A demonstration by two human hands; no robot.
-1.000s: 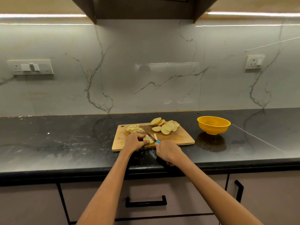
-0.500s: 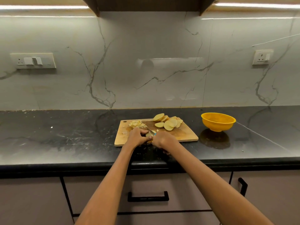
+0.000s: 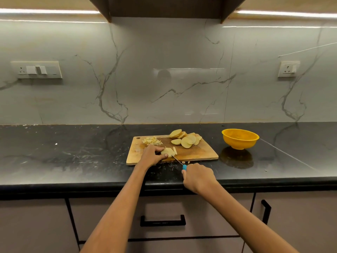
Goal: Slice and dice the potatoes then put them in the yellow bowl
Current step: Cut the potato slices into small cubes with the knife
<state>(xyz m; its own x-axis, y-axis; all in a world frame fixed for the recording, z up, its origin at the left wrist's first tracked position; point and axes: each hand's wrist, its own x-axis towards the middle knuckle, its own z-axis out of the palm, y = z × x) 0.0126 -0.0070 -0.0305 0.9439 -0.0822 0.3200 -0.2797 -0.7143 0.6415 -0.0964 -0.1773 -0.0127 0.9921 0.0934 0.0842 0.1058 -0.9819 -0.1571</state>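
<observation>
A wooden cutting board (image 3: pixel 200 154) lies on the black counter. My left hand (image 3: pixel 152 154) pins a small stack of potato slices (image 3: pixel 169 152) at the board's front left. My right hand (image 3: pixel 197 177) grips a blue-handled knife (image 3: pixel 179 161), its thin blade pointing up-left at the held slices, the hand itself off the board over the counter's front. A pile of round potato slices (image 3: pixel 186 139) sits at the board's back right. A small heap of diced potato (image 3: pixel 152 140) lies at the back left. The yellow bowl (image 3: pixel 240 138) stands to the right of the board.
The black stone counter (image 3: pixel 73 154) runs the full width, with its front edge just under my right hand. A marble wall with socket plates (image 3: pixel 36 69) stands behind. Drawers with black handles (image 3: pixel 162 220) are below.
My right hand has drawn back toward me, off the board, pulling the knife with it. My left hand stays on the potato slices.
</observation>
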